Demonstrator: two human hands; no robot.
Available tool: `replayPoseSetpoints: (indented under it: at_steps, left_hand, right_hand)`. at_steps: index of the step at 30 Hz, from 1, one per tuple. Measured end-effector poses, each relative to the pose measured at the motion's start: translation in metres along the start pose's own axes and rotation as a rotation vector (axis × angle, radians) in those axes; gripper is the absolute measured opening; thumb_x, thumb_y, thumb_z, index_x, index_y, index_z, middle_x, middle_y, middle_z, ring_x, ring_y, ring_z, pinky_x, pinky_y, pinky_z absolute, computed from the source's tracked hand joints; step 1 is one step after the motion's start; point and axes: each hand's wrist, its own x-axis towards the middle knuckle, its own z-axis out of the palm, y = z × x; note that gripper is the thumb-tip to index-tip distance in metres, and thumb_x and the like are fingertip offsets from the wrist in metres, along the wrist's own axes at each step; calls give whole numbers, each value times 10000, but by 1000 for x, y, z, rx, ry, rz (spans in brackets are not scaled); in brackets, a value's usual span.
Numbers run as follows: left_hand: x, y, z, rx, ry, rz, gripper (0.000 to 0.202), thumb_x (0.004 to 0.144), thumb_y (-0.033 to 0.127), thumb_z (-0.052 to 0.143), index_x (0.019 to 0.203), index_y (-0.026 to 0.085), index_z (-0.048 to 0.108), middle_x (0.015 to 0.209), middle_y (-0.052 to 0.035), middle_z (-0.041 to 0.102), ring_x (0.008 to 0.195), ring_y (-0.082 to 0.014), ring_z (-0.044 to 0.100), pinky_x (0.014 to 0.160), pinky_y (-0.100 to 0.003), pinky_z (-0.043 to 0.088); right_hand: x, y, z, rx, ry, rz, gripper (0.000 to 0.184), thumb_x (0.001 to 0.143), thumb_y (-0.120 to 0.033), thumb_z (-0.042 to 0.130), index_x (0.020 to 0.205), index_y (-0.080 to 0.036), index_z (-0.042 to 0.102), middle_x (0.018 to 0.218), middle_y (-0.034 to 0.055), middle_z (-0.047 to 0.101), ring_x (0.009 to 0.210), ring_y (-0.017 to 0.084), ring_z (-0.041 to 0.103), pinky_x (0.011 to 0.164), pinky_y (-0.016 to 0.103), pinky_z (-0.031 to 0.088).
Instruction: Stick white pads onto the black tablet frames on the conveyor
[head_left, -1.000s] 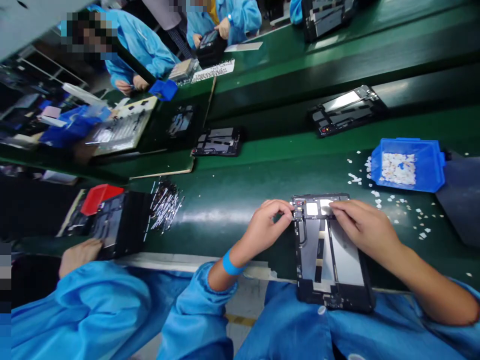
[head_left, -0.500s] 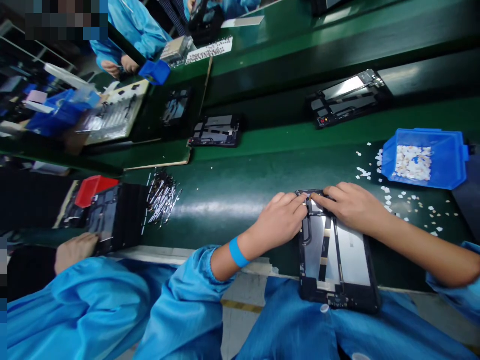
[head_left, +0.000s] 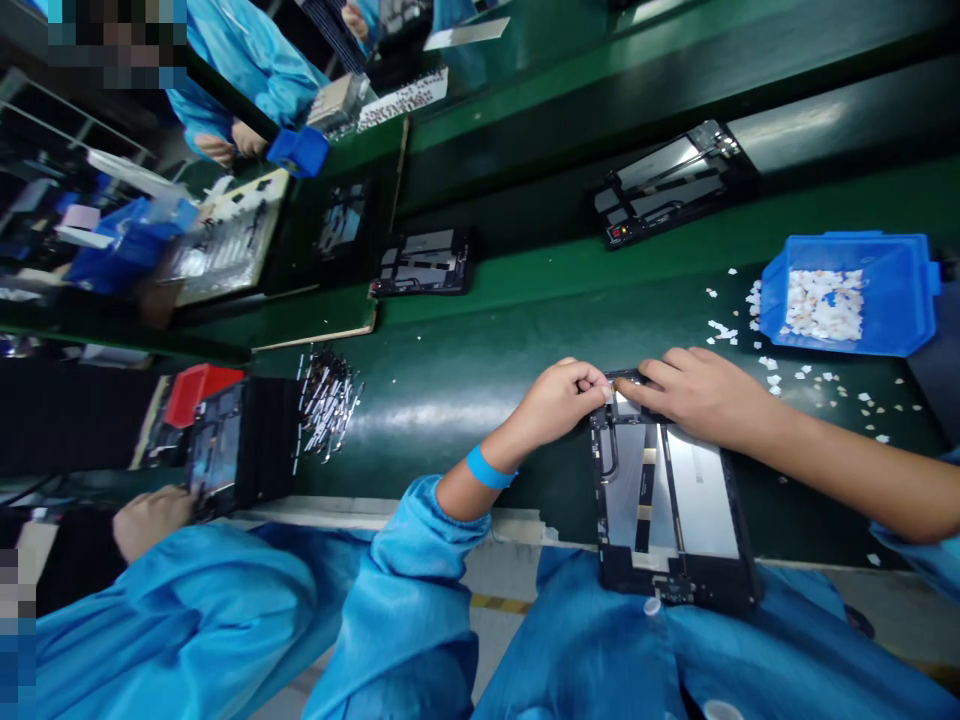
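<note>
An opened tablet (head_left: 697, 500) with bare inner parts lies in front of me, its near end over my lap and its far end on the green bench. My left hand (head_left: 562, 400), with a blue band at the wrist, is closed in a pinch at the tablet's far left corner. Whatever tiny pale bit sits at its fingertips is too small to name. Across the tablet's far end rests my right hand (head_left: 694, 395), its index finger reaching toward the same corner and its other fingers bent over the edge. Its thumb is hidden.
Right of the tablet, a blue bin (head_left: 900, 300) holds small white pieces, with more scattered nearby. Thin strips (head_left: 326, 405) lie piled at left. More opened tablets (head_left: 675, 180) rest farther back. A co-worker's hand (head_left: 154, 520) touches a tablet stack beside a red bin (head_left: 199, 390).
My left hand has drawn slightly back from the tablet's corner, its fingers now pinched together. My right hand stays at the far end. The view has shifted a little.
</note>
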Motion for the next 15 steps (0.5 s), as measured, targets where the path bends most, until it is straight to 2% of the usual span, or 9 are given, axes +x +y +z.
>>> replayPoseSetpoints:
  at_steps: [7,15]
  left_hand:
    - [9,-1,8,158,39,4,138,899,162,621,777,186,681,781,-6,611,804,-168,555,751,-302,427]
    - [9,-8,13,154,84,7,126,900,130,616,814,189,686,852,-15,646,843,-167,564,785,-295,452]
  right_hand:
    - [0,-2,3,33,26,19,395,951,-113,564,1316,-207,681,930,80,655,805,223,440,685,371,221]
    - [1,-3,1,57,37,48,394,945,-91,555,1290,-217,696,947,81,670,801,216,453,691,372,223]
